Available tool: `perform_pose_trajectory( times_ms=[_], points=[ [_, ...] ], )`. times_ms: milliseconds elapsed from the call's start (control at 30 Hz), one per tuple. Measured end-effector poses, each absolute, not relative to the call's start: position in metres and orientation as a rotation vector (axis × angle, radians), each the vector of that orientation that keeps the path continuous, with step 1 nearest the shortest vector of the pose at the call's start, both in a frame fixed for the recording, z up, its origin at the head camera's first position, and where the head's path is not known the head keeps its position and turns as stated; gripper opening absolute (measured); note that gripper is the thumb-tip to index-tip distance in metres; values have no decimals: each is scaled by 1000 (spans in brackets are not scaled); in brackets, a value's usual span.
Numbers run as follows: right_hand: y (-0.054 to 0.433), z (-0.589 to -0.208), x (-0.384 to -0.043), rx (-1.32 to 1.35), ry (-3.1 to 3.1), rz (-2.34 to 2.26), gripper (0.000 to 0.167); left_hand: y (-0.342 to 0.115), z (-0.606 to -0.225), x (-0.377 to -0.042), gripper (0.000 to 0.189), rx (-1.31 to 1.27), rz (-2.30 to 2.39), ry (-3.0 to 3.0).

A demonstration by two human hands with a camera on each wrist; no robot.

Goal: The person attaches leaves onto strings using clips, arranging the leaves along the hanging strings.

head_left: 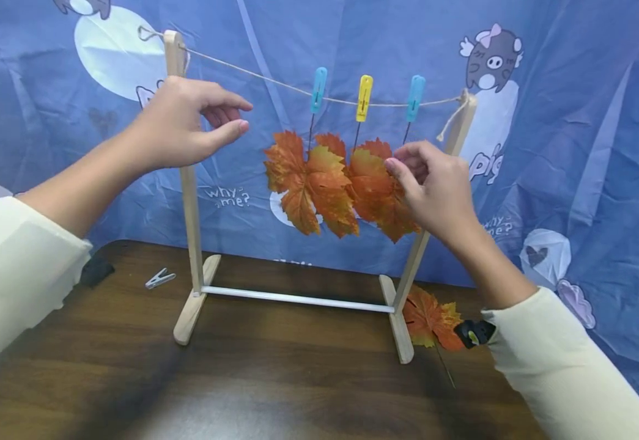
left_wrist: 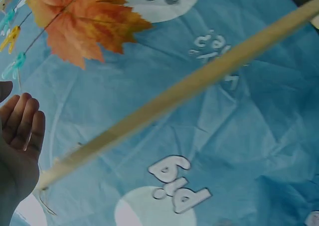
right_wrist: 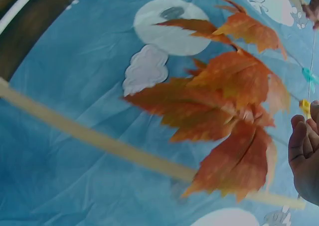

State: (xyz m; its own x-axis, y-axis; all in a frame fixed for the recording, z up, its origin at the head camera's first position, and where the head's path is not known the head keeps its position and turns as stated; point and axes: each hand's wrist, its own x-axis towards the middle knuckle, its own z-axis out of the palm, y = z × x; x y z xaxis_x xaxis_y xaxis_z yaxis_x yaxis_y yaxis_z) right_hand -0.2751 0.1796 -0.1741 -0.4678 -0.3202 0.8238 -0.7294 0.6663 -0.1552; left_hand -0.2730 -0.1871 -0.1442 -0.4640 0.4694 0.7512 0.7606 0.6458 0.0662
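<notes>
Three orange maple leaves, a left one point(head_left: 291, 177), a middle one point(head_left: 367, 177) and a partly covered right one point(head_left: 396, 217), hang by their stems from a string point(head_left: 253, 74). A blue clothespin point(head_left: 319, 90), a yellow clothespin point(head_left: 364, 98) and another blue clothespin point(head_left: 415, 98) clip the stems. My right hand point(head_left: 437, 183) is beside the right leaf, fingers loosely bent; in the right wrist view the hand point(right_wrist: 308, 156) appears apart from the leaves. My left hand point(head_left: 195, 122) hovers by the left post, below the string, thumb and fingers spread apart with nothing between them.
The string runs between the left post point(head_left: 189, 208) and right post point(head_left: 462, 125) of a wooden stand, joined low by a white bar point(head_left: 297, 298). On the brown table point(head_left: 275, 373) lie a pale clothespin point(head_left: 160, 278) and another maple leaf point(head_left: 426, 318). A blue printed cloth hangs behind.
</notes>
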Motion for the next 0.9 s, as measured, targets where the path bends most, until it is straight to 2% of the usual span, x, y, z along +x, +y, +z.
perform_pose_trajectory(
  times_ms=[400, 900],
  points=[
    [249, -212, -265, 813, -2012, 419, 15, -232, -191, -260, 23, -933, -458, -2160],
    [332, -284, -262, 755, -2200, 282, 31, -285, -292, -258, 22, -782, -536, -2244]
  ],
)
